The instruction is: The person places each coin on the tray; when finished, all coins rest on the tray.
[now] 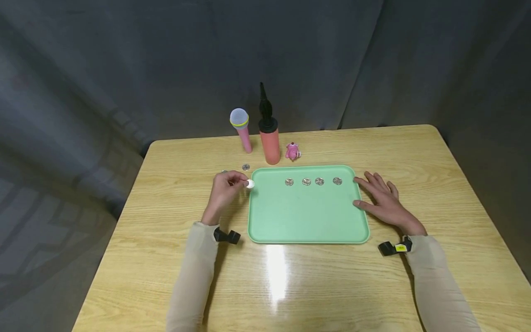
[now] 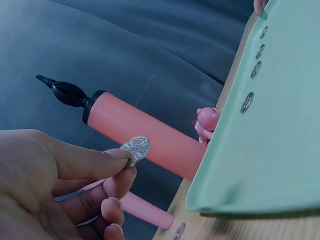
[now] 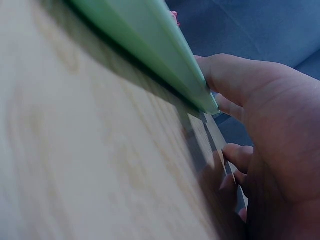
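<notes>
Between thumb and index finger, my left hand pinches a silver coin. It holds the coin above the left edge of a light green tray. Several similar coins lie in a row along the far part of the tray. Two more coins are on the table past my left hand, one in plain sight and the other partly hidden by the hand. At the tray's right rim, my right hand has its fingers spread, with the thumb and index fingertips on the rim.
Behind the tray stands a coral hand pump with a black nozzle. A pink toy microphone is left of it, and a small pink figurine sits to its right. Dark curtains hang beyond the wooden table.
</notes>
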Demonstrator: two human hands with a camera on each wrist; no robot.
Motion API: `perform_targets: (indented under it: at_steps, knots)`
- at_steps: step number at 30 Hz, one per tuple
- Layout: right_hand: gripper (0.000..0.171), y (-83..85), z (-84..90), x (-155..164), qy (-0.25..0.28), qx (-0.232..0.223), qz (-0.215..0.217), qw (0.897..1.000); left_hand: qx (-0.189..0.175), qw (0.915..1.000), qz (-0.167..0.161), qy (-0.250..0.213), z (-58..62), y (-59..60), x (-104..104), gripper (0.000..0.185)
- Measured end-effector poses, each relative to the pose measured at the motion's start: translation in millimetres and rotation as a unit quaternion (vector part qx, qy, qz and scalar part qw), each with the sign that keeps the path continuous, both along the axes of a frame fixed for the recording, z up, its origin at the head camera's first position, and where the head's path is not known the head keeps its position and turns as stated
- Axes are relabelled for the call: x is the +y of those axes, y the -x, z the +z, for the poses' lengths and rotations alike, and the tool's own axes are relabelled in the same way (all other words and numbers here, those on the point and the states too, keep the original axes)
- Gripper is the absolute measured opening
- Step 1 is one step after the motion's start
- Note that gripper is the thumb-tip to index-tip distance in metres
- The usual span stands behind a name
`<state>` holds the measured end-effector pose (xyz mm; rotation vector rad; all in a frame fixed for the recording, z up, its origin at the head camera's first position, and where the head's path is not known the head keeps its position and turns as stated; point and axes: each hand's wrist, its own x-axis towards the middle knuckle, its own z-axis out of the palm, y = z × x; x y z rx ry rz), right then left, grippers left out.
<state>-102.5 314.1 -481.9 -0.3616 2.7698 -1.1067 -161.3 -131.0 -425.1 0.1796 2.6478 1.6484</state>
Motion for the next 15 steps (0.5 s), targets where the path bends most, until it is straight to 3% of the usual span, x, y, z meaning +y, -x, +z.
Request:
perform_targets:
  at_steps: [7,15]
  knots:
    - [0.072,1.1,-4.1,1,0.001,-0.003,-0.002,1.0,0.003,0.9994,-0.027,-0.021,-5.9,9.8,12,0.006]
    - [0.071,0.5,-0.1,0,-0.001,0.0,0.003,1.0,-0.007,0.9993,-0.029,-0.023,-10.4,16.9,27,0.007]
